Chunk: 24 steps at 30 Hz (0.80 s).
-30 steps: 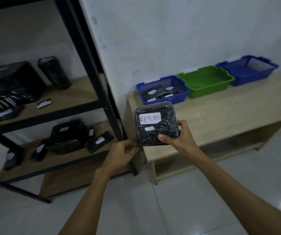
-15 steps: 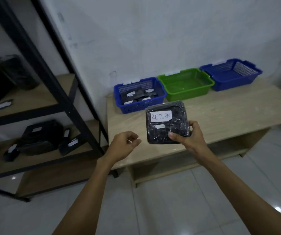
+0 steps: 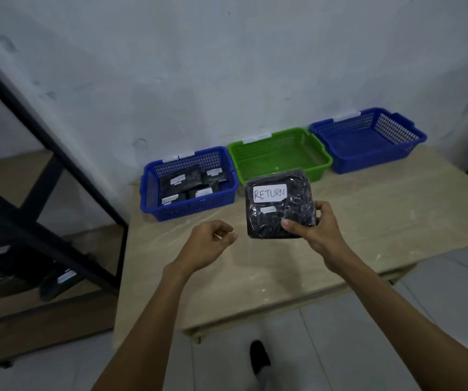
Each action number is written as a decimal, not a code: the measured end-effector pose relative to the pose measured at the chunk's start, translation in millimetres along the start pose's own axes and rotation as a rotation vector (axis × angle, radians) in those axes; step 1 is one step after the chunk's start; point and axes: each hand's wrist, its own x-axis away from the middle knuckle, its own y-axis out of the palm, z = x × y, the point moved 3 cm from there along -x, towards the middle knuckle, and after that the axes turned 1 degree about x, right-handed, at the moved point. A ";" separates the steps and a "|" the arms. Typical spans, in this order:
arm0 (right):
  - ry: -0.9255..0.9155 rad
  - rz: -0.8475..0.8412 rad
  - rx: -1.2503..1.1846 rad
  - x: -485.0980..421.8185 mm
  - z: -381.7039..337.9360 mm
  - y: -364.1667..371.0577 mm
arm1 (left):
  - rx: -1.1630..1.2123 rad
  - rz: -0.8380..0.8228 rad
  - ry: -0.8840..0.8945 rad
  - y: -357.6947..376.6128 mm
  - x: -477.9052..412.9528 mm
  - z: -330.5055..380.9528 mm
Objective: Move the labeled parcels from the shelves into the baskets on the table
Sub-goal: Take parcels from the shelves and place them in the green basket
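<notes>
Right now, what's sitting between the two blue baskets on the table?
The green basket stands between them, with no parcel visible inside it, as the head view shows.

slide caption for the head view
Right hand holds a RETURN-labelled black parcel over the table by the green basket; left hand empty.
</notes>
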 end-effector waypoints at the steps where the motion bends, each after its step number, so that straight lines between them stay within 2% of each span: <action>1: 0.008 0.000 0.013 -15.6 0.9 -1.0 | -0.002 -0.009 -0.003 3.7 -16.6 1.3; 9: 0.060 0.009 0.101 -139.1 3.1 -2.7 | -0.005 -0.042 -0.002 13.5 -154.7 12.7; 15: 0.100 0.002 0.131 -217.9 3.3 2.7 | -0.078 0.203 -0.058 15.4 -226.2 9.5; 24: 0.201 -0.158 0.121 -334.9 35.4 29.9 | -0.119 0.276 -0.133 42.4 -302.9 -18.8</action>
